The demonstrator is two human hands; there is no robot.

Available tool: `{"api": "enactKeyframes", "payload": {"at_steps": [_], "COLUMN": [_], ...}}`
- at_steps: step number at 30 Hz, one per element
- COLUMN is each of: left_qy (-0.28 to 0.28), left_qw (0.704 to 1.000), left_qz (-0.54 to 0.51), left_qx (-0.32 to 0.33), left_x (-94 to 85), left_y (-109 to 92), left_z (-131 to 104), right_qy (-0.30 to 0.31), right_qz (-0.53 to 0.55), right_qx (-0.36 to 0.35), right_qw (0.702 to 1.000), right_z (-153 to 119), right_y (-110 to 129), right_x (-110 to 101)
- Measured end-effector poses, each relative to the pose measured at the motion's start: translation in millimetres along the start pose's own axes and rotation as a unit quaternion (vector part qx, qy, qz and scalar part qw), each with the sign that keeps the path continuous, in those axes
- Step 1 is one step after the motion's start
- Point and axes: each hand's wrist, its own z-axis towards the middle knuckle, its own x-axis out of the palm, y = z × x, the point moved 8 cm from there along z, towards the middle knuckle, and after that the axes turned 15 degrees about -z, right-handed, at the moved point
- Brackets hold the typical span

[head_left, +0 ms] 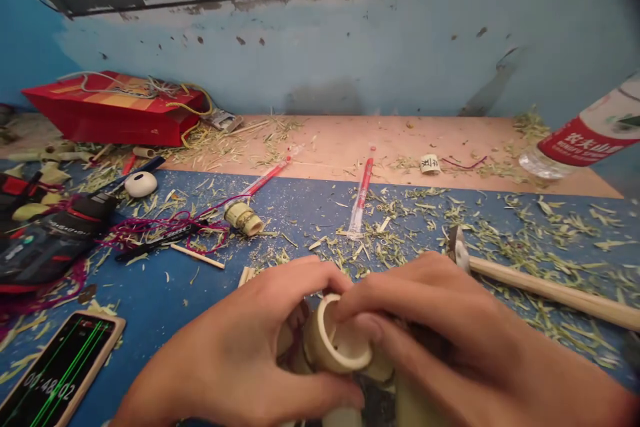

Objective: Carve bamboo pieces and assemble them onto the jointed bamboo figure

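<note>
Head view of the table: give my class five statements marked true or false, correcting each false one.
1. The left hand holds a hollow bamboo piece. True.
2. The right hand is at the hollow bamboo piece's opening. True.
3. The hammer is in the right hand. False: the hammer lies on the tabletop.
4. The red paper bag lies near the wall. True.
5. The plastic bottle is at the far left. False: the plastic bottle is at the far right.

Med., fairly even light w/ soft shadows on wall [400, 47], deeper shade under cup [345, 345]. Slight blur overall, phone [65, 367] digits fuzzy. Wide-angle warp leans bottle [583, 137] nr R edge; top-R corner dark.
</note>
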Motion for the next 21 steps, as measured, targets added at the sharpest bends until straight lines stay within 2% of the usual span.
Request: {"api": "enactKeyframes", "payload": {"at_steps": [4,7,10,17,21], "left_qy": [0.015,0.038,0.046,0.094,0.126], "left_qw": [1.000,0.998,0.996,0.987,0.981], "left_qz": [-0.009,-0.029,-0.025,-0.069,-0.095], "left_qx": [0.025,0.037,0.072,0.113,0.114], "left_x": [2.1,5.2,5.7,9.7,13.3], "left_y": [1,2,-1,9,16], "left_z": [1,2,5,15,19], "right_qy": [0.030,0.083,0.140,0.319,0.352], "right_qz": [-0.053,-0.105,-0.137,-0.141,-0.167], "right_qx": [0.003,0.021,0.010,-0.040,-0.068], "right_qw": [0.998,0.991,0.981,0.936,0.919], "right_z": [10,18,29,43,43], "right_y": [13,18,21,8,6], "right_x": [-7,-10,-12,3,11]}}
